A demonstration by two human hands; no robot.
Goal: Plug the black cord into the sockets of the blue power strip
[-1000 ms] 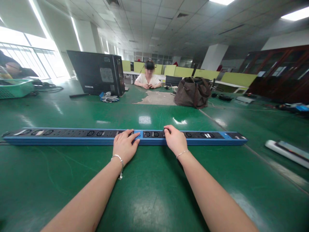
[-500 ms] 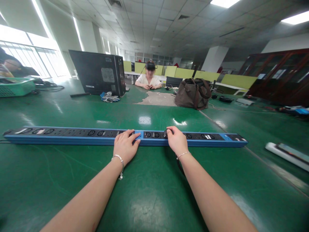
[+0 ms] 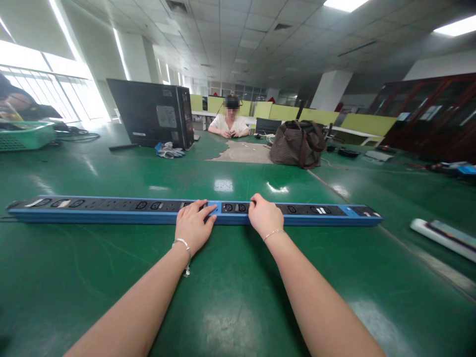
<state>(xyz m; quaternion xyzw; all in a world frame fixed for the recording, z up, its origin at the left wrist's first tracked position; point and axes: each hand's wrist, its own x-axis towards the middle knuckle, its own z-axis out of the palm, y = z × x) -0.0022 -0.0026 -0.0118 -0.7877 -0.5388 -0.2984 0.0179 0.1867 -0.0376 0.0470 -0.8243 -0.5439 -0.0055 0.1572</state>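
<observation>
A long blue power strip [image 3: 122,218] with black sockets along its top lies crosswise on the green table. My left hand [image 3: 194,223] is laid over its middle, fingers across the top and thumb by the near edge, holding the strip. Right of that, my right hand [image 3: 266,216] is closed above the sockets, thumb and fingers pinched together. The black plug seen in this hand in the earlier frame is now hidden behind the fingers. Two round-cornered sockets show between the hands.
Behind the strip stand a black computer case [image 3: 148,114], a pair of gloves [image 3: 170,150] and a brown bag [image 3: 297,144]. A green basket [image 3: 26,136] is at far left. A white bar-shaped object [image 3: 442,238] lies right. Another person [image 3: 229,121] sits across the table.
My right hand has shifted slightly left and turned, so the black plug and its cable no longer show. My left hand and the strip stay practically where they were.
</observation>
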